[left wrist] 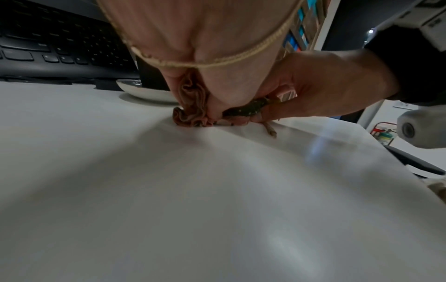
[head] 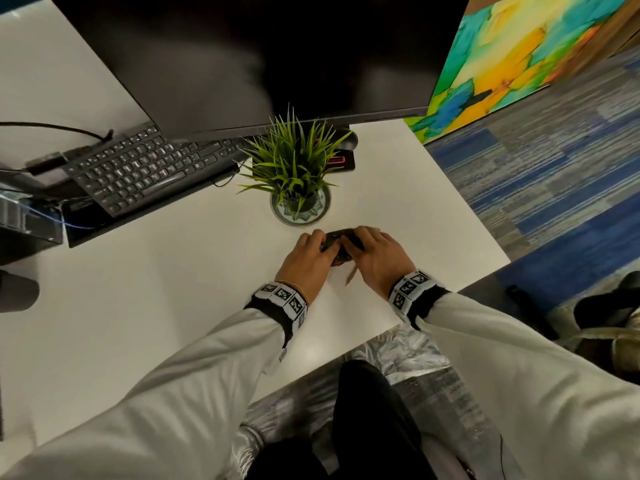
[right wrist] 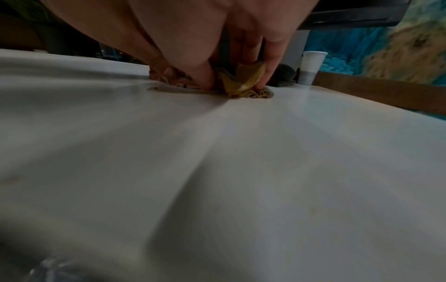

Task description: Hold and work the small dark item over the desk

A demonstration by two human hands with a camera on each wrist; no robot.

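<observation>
We had our left hand and right hand curled around a bunched dark cloth on the white desk, seemingly mid-gathering; next it needed a tighter, even squeeze

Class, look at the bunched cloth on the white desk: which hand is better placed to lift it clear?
Probably the left hand: it grips the gathered bulk of the cloth, while the right hand pinches only the dark end.
</observation>
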